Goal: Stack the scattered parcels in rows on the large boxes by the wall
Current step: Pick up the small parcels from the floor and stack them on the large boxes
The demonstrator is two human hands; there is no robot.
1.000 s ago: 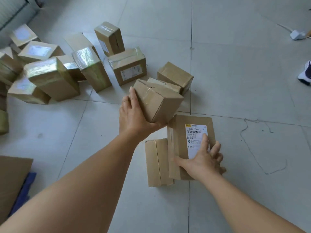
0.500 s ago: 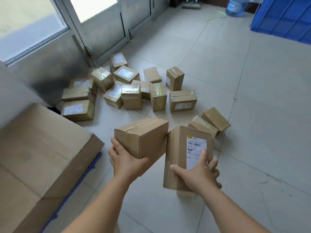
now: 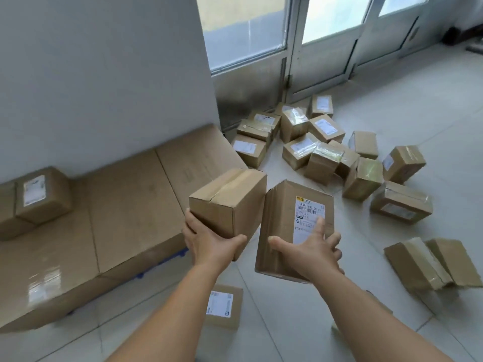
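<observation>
Left hand (image 3: 211,242): grips plain parcel (image 3: 230,202) from below.
Right hand (image 3: 311,250): grips labelled parcel (image 3: 287,231).
Large boxes (image 3: 125,205): along wall (image 3: 104,74), one small parcel (image 3: 41,195) on their left end.

Two hands (image 3: 213,244) are up, each holding one parcel (image 3: 230,202). Two large boxes (image 3: 125,205) lie along the wall, one parcel on them at the left. Some fifteen parcels lie heaped by the door, two at right, one below the arms.

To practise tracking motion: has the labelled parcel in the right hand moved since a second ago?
Yes. The labelled parcel, gripped by the right hand, has risen off the tiled floor.
</observation>
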